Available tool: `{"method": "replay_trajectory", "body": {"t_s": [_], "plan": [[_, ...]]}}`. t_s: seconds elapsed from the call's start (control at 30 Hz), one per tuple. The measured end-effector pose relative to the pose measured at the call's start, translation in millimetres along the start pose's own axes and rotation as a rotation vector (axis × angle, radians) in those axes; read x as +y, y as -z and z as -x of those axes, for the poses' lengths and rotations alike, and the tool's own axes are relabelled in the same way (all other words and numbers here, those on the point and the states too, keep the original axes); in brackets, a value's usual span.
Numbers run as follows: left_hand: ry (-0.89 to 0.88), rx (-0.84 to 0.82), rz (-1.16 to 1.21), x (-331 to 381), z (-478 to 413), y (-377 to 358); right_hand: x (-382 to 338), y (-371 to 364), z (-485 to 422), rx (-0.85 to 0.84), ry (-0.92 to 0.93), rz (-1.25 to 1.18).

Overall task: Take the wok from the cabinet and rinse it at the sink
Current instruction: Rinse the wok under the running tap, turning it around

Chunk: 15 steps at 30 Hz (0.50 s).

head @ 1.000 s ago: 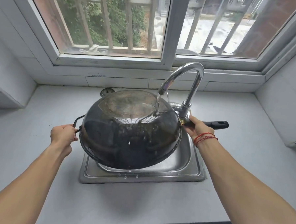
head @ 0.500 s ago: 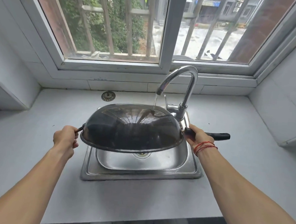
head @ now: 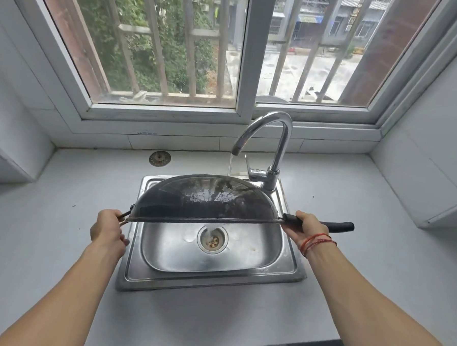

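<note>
Both hands gripped the wok (head: 207, 198) over the sink (head: 211, 275) — left hand (head: 108, 226) fingers clamped on the loop handle, right hand (head: 302, 225) fingers on the long one — under running water.

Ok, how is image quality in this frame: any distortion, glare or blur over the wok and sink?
Head view: wide-angle bending bows the window frame and walls; daylight from behind leaves soft reflections on the wok, sink rim and faucet; nothing blown out; both hands, left and right, look sharp.

One wok (head: 205, 198), one sink (head: 208, 275), one faucet (head: 274, 138), one loose strainer (head: 160, 159), two hands.
</note>
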<state>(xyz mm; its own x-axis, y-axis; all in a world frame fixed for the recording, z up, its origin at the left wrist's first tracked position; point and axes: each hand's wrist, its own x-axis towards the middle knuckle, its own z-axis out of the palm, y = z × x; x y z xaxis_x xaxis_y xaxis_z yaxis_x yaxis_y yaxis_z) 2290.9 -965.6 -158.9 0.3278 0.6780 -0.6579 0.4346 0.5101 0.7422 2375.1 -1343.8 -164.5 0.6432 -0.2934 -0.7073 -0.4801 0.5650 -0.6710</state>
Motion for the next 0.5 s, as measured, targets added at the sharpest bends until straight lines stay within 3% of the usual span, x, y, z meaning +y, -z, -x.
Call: {"method": "replay_trajectory", "body": {"t_s": [0.5], "plan": [[0.028, 0.045, 0.156, -4, 2, -29, -4, -1, -33, 0.019, -0.072, 0.018]]}}
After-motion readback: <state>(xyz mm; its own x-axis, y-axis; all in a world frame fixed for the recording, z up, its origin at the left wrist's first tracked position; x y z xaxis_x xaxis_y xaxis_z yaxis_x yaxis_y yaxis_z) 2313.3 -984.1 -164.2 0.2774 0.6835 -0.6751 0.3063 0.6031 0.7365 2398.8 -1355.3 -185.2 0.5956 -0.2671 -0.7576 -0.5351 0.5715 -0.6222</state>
